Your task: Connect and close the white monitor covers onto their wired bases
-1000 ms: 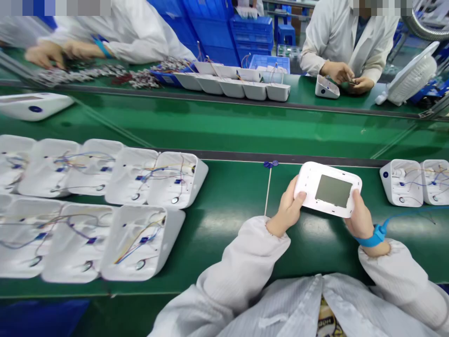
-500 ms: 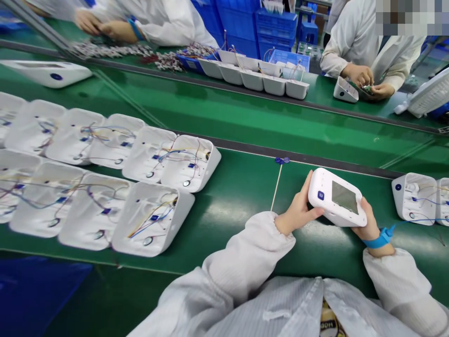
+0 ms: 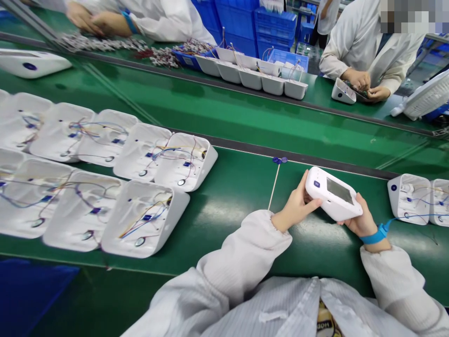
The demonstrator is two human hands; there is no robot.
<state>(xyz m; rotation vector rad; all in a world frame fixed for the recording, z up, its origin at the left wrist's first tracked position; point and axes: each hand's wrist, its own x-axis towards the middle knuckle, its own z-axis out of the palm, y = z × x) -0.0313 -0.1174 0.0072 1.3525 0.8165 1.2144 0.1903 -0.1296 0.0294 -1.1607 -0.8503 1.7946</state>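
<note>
A white device (image 3: 333, 194) with a grey screen and a dark blue button is held up over the green bench. My left hand (image 3: 297, 202) grips its left end, thumb along the lower edge. At its right end, my right hand (image 3: 363, 219) wraps round the side and underneath, a blue strap on the wrist. The device is tilted, its screen side facing up and its lower side wall showing. Small dark blue pieces (image 3: 279, 160) lie at the bench's back edge, beyond my left hand.
Several open white housings (image 3: 145, 220) with wires stand in two rows at the left. More housings (image 3: 409, 199) are at the right edge. Behind a raised green divider, a person's hands (image 3: 366, 86) work beside a white housing; another person's hands (image 3: 101, 21) are at upper left.
The device has tilted further back in my hands, showing more of its lower side. My right hand has shifted slightly left and further under it. The view has moved a little.
</note>
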